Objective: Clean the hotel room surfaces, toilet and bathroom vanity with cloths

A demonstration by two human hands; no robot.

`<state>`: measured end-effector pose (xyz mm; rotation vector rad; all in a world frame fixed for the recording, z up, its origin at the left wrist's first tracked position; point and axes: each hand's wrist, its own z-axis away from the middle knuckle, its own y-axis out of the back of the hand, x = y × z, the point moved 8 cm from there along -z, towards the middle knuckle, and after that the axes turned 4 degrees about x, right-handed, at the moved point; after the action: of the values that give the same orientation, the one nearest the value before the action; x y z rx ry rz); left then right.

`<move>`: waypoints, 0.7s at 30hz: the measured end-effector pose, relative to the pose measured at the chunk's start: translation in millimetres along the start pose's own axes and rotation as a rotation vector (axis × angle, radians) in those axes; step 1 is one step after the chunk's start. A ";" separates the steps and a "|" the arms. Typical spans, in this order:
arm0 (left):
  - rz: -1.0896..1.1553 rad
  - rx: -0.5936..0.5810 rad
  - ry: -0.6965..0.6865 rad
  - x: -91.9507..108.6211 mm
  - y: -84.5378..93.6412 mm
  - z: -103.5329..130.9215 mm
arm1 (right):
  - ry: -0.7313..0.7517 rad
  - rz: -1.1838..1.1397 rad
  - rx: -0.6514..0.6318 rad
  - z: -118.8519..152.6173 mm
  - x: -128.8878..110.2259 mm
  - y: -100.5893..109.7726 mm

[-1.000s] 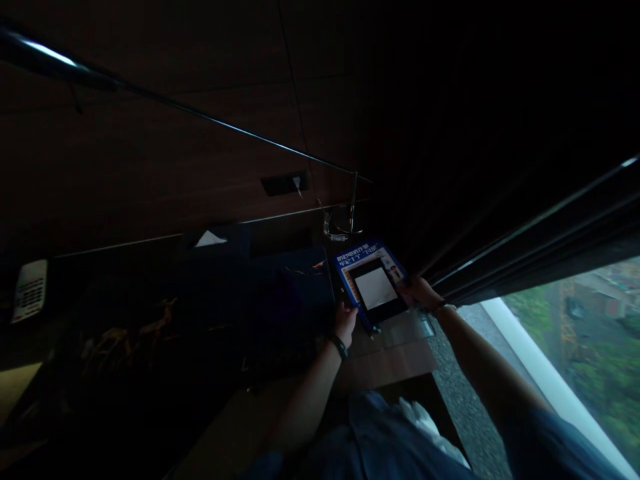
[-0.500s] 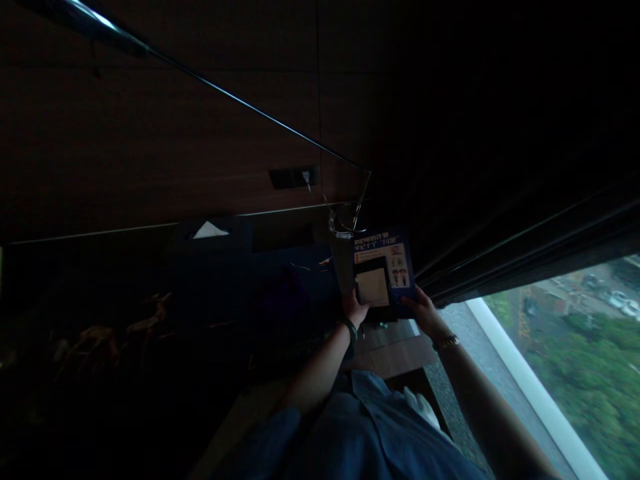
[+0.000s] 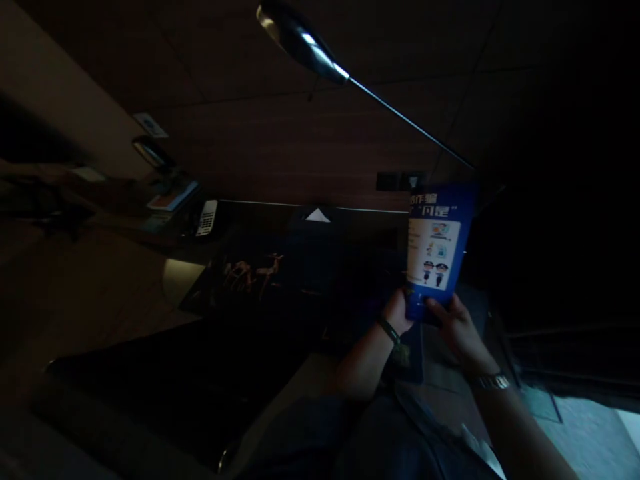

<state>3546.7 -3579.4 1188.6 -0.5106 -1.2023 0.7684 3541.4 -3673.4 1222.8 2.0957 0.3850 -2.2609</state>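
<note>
Brown wall [image 3: 280, 150] behind the lamp [image 3: 303, 50] | blue printed board [image 3: 437, 247] below the lamp's right end, held up in your two hands | your right hand [image 3: 460, 328], farther below that end, pinches the board's bottom, thumb on its front | your left hand [image 3: 399, 312], likewise below, pinches its lower left edge | pale telephone [image 3: 207, 218] below and left of the lamp

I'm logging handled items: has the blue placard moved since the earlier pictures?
Yes: the blue placard has risen in view; its top now reaches the wall socket's level, where earlier it sat below.
</note>
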 end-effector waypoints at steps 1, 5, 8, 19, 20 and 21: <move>0.035 0.037 -0.041 23.1 12.2 6.5 | -0.012 -0.044 -0.058 -2.7 -2.4 -26.7; 0.028 0.208 -0.302 125.2 72.3 60.1 | -0.129 -0.283 -0.361 5.4 1.3 -143.9; -0.289 0.473 -0.568 192.8 132.2 118.4 | -0.326 -0.429 -0.554 25.9 38.9 -220.5; -1.539 1.094 -0.170 191.1 296.5 120.1 | -0.422 0.420 -0.522 15.0 164.5 -163.2; -1.543 1.149 -0.175 194.5 293.2 121.9 | -0.365 0.475 -0.507 12.0 155.9 -147.0; -1.537 1.210 -0.182 200.7 290.0 123.5 | -0.299 0.532 -0.482 7.3 146.0 -132.1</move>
<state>3388.0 -3244.1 1144.3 1.3893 -0.7352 0.0399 3495.7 -3526.1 1100.1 1.3941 0.2753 -1.8831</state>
